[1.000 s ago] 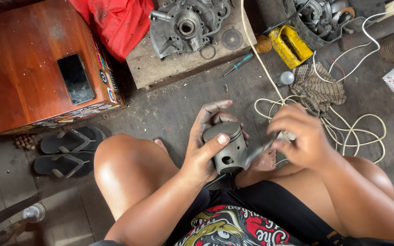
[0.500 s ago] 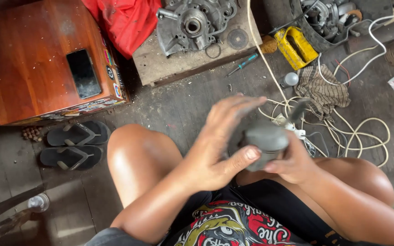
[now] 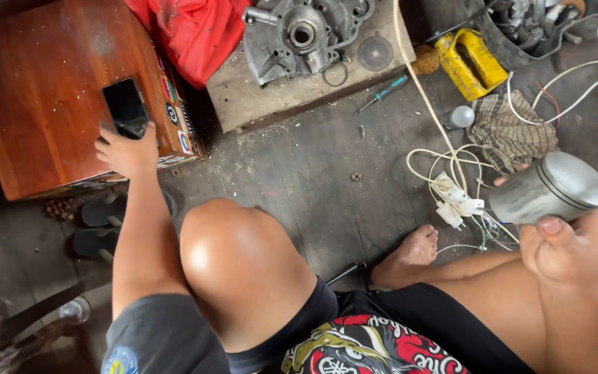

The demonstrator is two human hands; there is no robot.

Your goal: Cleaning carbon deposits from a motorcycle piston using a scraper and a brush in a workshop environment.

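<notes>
My right hand (image 3: 567, 244) grips a grey metal piston (image 3: 549, 188) at the right edge, above my right thigh, crown pointing right. My left hand (image 3: 127, 149) has stretched out to the left and rests on the edge of a reddish wooden box (image 3: 43, 97), fingers touching a black phone (image 3: 127, 107) that lies on the box top. Whether the fingers have closed round the phone cannot be made out. My bare left knee (image 3: 233, 256) sits between the two hands.
A grey engine casing (image 3: 299, 31) lies on a wooden board (image 3: 257, 97) beside a red cloth (image 3: 192, 34). A yellow tool (image 3: 468, 62), checked rag (image 3: 510, 131), small screwdriver (image 3: 382, 93), white cable and power strip (image 3: 455, 197) lie on the dark floor. Sandals (image 3: 98, 225) sit left.
My left hand let go of the piston and reached far left to the phone on the wooden box. My right hand now holds the piston alone, moved to the right.
</notes>
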